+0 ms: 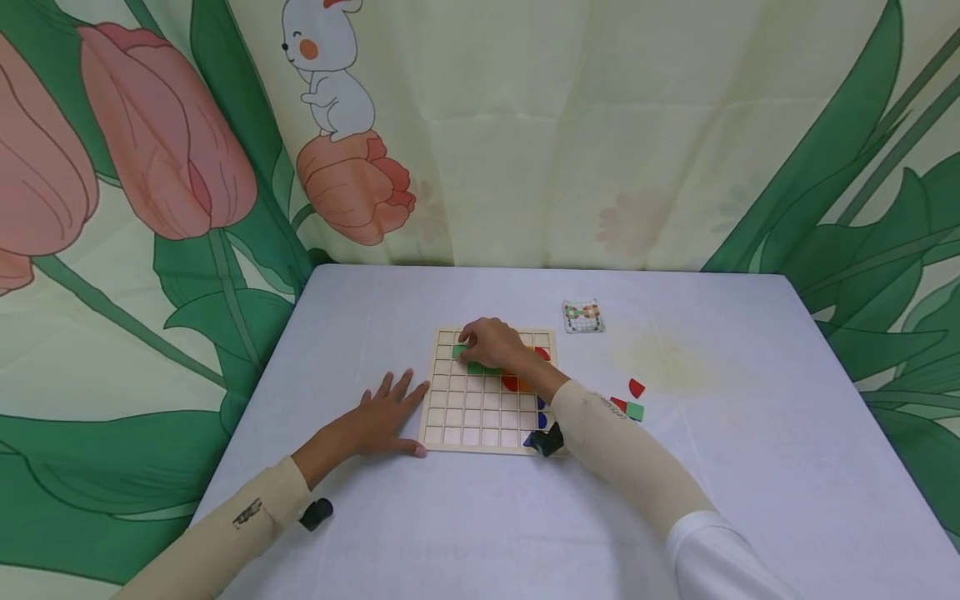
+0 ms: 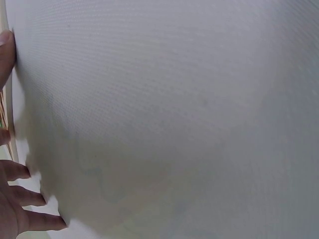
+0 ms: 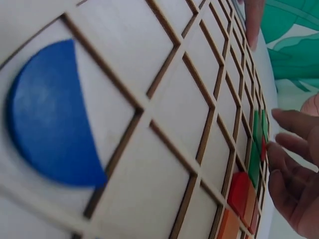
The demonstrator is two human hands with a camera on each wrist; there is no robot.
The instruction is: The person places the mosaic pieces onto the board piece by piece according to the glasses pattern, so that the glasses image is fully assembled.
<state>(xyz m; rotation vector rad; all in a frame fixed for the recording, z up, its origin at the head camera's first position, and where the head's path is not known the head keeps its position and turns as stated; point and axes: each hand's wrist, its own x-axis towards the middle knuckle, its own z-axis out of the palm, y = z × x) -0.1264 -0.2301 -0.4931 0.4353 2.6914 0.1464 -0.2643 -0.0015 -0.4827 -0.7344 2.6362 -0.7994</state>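
A wooden grid board (image 1: 455, 414) lies on the white table with coloured tiles in its cells. My right hand (image 1: 492, 343) reaches over its upper left part, fingers bent down beside a green tile (image 1: 459, 352). In the right wrist view, the fingertips of that right hand (image 3: 299, 169) are close to green tiles (image 3: 255, 154) and a small red piece (image 3: 263, 151); whether they pinch a piece is hidden. Fingers spread, my left hand (image 1: 390, 417) rests against the board's left edge. The left wrist view catches only part of that left hand (image 2: 17, 204).
Right of the board lie several loose pieces, among them a red one (image 1: 636, 388) and a green square (image 1: 634, 412). A pattern card (image 1: 583, 317) is behind the board's right corner. Blue half-round pieces, one large in the right wrist view (image 3: 55, 117), sit along the board's right side.
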